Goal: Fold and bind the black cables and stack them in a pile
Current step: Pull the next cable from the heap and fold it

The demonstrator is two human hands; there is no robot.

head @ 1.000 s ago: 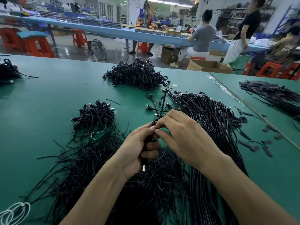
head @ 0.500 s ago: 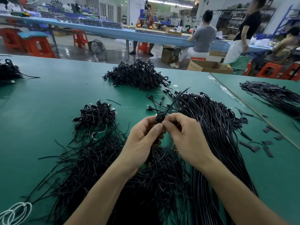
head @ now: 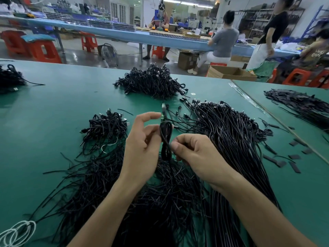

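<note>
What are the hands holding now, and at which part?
A folded black cable: the right hand pinches its middle; the left hand touches its upper loop, grip unclear.
</note>
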